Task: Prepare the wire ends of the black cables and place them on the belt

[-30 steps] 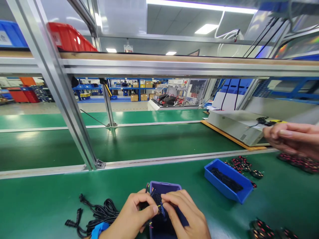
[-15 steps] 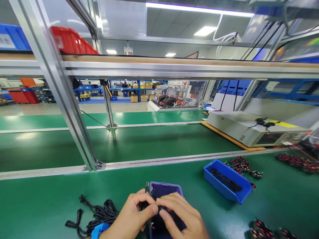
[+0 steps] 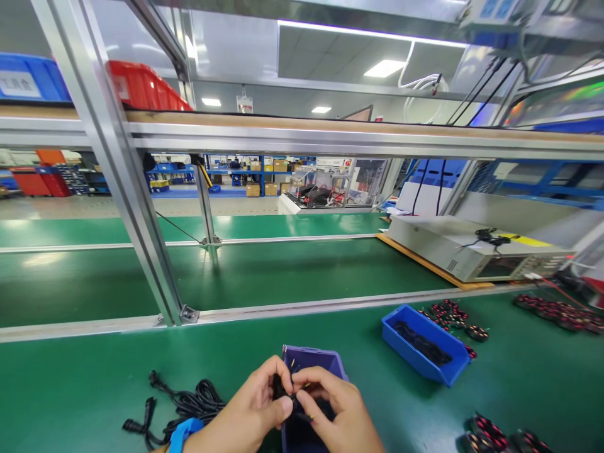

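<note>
My left hand (image 3: 250,412) and my right hand (image 3: 337,415) meet at the bottom centre, just over a small purple bin (image 3: 330,362). Both are closed in a pinch on a small black wired part (image 3: 289,397) held between the fingertips. Thin coloured wire ends show inside the bin near my fingers. A blue band (image 3: 184,431) sits on my left wrist. A bundle of black cables (image 3: 189,406) with plugs lies on the green mat to the left of my left hand.
A blue bin (image 3: 446,374) holding black parts sits to the right, with red-and-black coils (image 3: 453,313) behind it and more coils (image 3: 559,311) farther right. A grey instrument box (image 3: 443,242) stands on a board at right. An aluminium post (image 3: 123,182) rises at left.
The other person's hand that reached in at the right a second ago is gone. My two hands have drawn closer together over the purple bin, and the view has tilted slightly.
</note>
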`<state>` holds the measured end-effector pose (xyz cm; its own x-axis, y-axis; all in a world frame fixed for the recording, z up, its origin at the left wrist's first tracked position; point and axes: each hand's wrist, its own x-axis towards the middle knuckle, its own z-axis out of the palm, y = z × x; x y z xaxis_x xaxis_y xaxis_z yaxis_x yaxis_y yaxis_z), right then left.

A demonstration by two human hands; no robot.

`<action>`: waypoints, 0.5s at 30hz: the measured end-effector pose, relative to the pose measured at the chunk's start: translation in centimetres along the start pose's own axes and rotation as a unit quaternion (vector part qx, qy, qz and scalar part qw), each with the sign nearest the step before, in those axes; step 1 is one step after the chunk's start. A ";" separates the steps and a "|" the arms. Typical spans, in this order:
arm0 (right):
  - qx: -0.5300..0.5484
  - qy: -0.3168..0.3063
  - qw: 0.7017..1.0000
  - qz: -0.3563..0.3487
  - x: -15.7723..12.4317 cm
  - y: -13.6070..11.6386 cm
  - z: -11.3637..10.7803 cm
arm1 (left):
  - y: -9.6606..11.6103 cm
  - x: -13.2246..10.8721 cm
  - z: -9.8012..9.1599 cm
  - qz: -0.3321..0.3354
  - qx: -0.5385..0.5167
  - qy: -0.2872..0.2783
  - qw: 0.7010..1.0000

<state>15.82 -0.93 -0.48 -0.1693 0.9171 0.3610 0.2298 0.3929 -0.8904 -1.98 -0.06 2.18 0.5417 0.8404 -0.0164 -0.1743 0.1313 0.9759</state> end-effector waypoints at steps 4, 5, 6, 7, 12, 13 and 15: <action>0.033 0.004 0.999 -0.028 0.2 1.1 -0.4 | -0.2 0.2 -0.3 0.007 -0.034 -0.002 0.999; 0.035 0.014 0.999 -0.034 0.2 1.1 -0.5 | -0.3 0.2 -0.4 0.008 -0.042 -0.001 0.999; 0.032 0.023 0.999 -0.033 0.2 1.0 -0.7 | -0.5 0.3 -0.4 0.007 -0.049 -0.001 0.999; 0.025 0.029 0.999 -0.029 0.2 0.8 -0.7 | -0.6 0.3 -0.3 0.003 -0.054 -0.002 0.999; -0.017 0.019 0.998 -0.050 0.2 -0.5 -0.6 | -0.7 0.4 -0.6 -0.013 -0.078 -0.006 0.997; -0.026 0.024 0.997 -0.069 0.3 -0.5 -0.8 | -0.3 0.5 -1.2 -0.012 -0.077 0.012 0.997; -0.045 0.062 0.992 -0.097 0.5 -0.2 -1.2 | 1.4 0.6 -3.3 0.015 -0.058 0.077 0.995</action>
<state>16.87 -0.49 0.19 -0.1015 0.8229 0.5590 0.2910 0.5619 -0.7743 -4.60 2.36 2.85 0.4030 0.9147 -0.0293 -0.2881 0.1572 0.9446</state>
